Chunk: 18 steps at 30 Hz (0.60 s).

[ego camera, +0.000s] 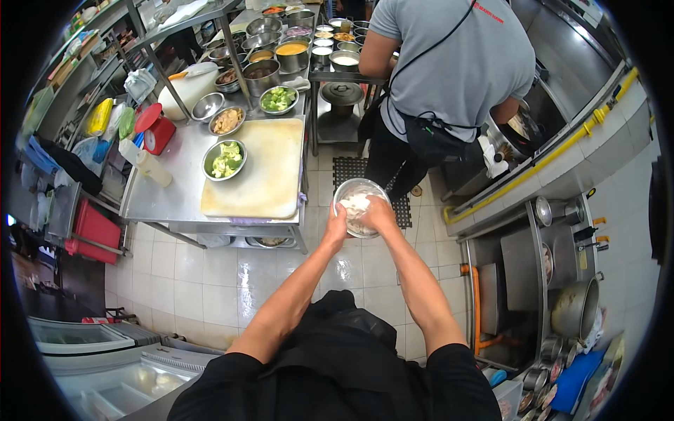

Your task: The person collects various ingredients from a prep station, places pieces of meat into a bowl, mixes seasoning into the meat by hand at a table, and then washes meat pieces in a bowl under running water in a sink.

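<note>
A round metal bowl [348,188] is held out over the tiled floor at the middle of the view. My left hand [336,225] grips its left rim, thumb on the edge. Inside the bowl my right hand [378,214] reaches in among pale, whitish food pieces [356,204]; its fingertips are partly hidden, so whether they pinch any is unclear. Left of the bowl, a metal bowl of broccoli [226,159] rests on a worn cutting board [268,184], with a bowl of light brown food pieces [227,121] and a second bowl of broccoli [279,100] behind.
A co-worker in a grey shirt [453,68] stands just ahead, facing away, near a wok [521,126]. The steel table [179,194] on the left holds squeeze bottles [152,167] and a red scale [158,137]. Shelves with pots [576,310] stand right; a glass-topped freezer [126,379] is lower left.
</note>
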{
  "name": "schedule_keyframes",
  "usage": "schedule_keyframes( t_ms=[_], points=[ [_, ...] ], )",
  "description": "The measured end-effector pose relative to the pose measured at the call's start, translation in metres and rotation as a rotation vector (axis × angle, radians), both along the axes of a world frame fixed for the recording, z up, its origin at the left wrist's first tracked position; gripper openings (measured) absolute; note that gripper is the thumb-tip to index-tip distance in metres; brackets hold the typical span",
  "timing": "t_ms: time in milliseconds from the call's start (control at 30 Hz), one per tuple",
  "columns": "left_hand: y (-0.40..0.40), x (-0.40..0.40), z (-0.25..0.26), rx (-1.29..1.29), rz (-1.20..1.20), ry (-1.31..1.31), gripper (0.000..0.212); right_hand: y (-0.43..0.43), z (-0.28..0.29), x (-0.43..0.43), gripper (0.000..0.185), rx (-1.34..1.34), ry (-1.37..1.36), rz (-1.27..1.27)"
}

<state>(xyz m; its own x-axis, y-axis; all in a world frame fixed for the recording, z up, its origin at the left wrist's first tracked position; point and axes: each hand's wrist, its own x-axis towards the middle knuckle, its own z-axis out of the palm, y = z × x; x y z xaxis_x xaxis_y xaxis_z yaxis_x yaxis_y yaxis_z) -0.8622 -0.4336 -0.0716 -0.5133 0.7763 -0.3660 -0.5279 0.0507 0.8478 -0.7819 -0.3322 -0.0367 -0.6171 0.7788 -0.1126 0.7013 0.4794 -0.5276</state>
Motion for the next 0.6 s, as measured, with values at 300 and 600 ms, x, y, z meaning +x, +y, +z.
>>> schedule_keyframes(
  t_ms=[300,600],
  points=[
    [0.0,0.001,-0.011,-0.036,-0.035,-0.031,0.053,0.004,-0.001,0.002,0.058,-0.033,-0.061,0.124],
    [0.007,0.003,-0.023,-0.019,-0.106,0.049,0.054,0.011,-0.02,-0.006,0.019,-0.114,0.354,0.026]
  ],
)
